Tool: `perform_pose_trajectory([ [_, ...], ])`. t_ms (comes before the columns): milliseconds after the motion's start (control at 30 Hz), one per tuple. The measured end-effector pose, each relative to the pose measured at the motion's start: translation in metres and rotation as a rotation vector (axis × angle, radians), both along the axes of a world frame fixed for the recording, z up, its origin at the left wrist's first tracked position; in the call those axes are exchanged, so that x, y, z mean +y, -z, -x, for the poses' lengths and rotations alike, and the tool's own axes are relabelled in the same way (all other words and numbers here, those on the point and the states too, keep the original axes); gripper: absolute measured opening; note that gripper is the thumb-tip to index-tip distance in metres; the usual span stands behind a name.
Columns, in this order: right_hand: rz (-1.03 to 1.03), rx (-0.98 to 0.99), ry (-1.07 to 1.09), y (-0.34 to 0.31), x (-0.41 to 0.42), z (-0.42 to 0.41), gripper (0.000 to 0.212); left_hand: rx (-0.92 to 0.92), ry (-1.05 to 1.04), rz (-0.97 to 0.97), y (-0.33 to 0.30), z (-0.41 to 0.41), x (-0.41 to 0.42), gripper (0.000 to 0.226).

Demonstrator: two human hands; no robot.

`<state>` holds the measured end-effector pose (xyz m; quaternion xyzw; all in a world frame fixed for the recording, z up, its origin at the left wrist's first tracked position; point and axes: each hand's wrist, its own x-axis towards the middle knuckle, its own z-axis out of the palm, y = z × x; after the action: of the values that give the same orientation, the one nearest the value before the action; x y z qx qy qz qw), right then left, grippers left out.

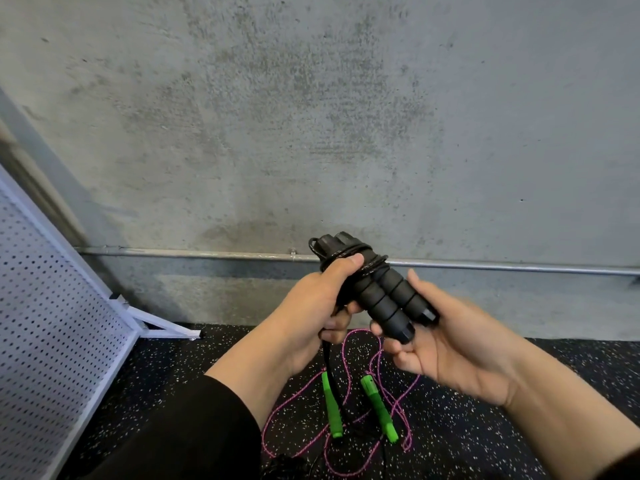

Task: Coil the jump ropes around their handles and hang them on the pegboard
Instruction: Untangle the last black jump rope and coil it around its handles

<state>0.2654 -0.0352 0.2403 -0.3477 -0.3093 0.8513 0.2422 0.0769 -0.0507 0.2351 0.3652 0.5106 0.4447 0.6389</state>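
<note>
Between both hands [311, 306] [446, 348], black handles [384, 299] lie gripped.

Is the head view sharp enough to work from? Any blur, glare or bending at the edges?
Head view: black handles sharp, right hand slightly motion-blurred, left hand clearer. Light is even and soft, no glare. Wide-angle bending curves the wall pipe and tilts the pegboard. Green handles readable.

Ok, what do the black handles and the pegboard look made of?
The black handles look like matte foam or soft rubber: ribbed in rings, no shine, with harder, plastic-looking caps. The left hand grips them at the wrapped cord; the right hand supports their lower ends. The pegboard looks like white-painted perforated sheet metal in a square frame, though plastic can't be excluded.
</note>
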Motion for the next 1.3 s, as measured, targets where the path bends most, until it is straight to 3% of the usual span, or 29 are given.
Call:
perform_pose_trajectory([
  [100, -0.140, -0.055, 0.152, 0.002, 0.005, 0.002, 0.053, 0.067, 0.009, -0.016, -0.001, 0.003, 0.000, 0.052],
  [300, -0.577, -0.455, 0.365, 0.002, 0.013, -0.003, 0.028, 0.214, 0.035, 0.047, -0.002, 0.007, -0.002, 0.083],
  [400, -0.823, -0.754, 0.270, 0.001, 0.017, -0.009, 0.021, 0.153, 0.002, 0.088, -0.002, 0.007, -0.001, 0.088],
  [700, -1.171, -1.025, 0.124, 0.009, 0.013, 0.003, 0.035, 0.011, -0.041, 0.146, 0.001, 0.003, 0.001, 0.096],
  [767, -1.242, -1.108, 0.111, 0.015, 0.010, 0.007, 0.047, -0.034, -0.035, 0.150, 0.003, 0.002, 0.001, 0.094],
  [967, -1.512, -1.221, 0.075, 0.021, -0.001, 0.019, 0.061, -0.095, -0.164, 0.161, 0.006, 0.001, 0.001, 0.053],
  [1067, -1.367, -1.080, 0.058, 0.016, -0.004, 0.019, 0.054, -0.051, -0.200, 0.116, 0.005, 0.004, 0.003, 0.046],
  [1133, -1.045, -0.852, 0.217, 0.010, -0.004, 0.017, 0.044, -0.059, -0.175, 0.075, 0.002, 0.005, 0.003, 0.045],
  [1167, -0.828, -0.700, 0.277, 0.005, -0.004, 0.016, 0.049, -0.082, -0.160, 0.059, 0.000, 0.004, 0.002, 0.044],
  [1233, -0.396, -0.363, 0.217, -0.003, -0.006, 0.014, 0.061, -0.090, -0.122, 0.018, -0.002, 0.004, 0.002, 0.043],
  [1300, -0.144, -0.132, 0.075, -0.009, -0.010, 0.011, 0.067, -0.061, -0.087, -0.016, -0.003, 0.004, 0.001, 0.043],
])
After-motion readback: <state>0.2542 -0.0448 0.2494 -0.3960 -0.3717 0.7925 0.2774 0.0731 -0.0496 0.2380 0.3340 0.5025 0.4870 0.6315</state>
